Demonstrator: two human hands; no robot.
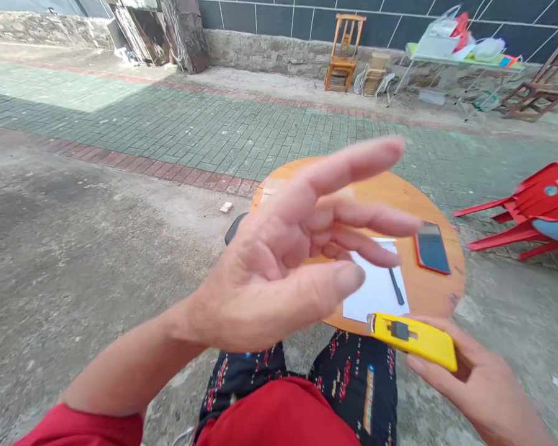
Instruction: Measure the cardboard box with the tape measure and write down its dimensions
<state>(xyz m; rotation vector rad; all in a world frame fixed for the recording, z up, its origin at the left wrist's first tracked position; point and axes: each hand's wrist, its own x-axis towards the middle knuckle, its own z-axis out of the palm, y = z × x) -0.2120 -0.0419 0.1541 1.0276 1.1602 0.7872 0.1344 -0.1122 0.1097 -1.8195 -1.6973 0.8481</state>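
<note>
My left hand (279, 260) is raised over the round wooden table (413, 204), palm turned sideways and fingers apart, with nothing in it. It hides much of the tabletop. Lower right, my right hand (474, 371) grips a yellow clip dispenser (413, 341) with a black slider on its top face and a small metal piece at its left end. White paper (372, 291) lies on the table just beyond the dispenser, with a black pen (397, 286) on it. To the right of the paper is a phone (432, 248) with a red edge.
Red plastic chairs (530, 210) stand right of the table. A dark rounded object (235, 229) shows at its left edge. Along the far wall are a wooden chair (344, 52) and a folding table (465, 61) loaded with bags. My knees in dark patterned trousers (353, 384) are below the table.
</note>
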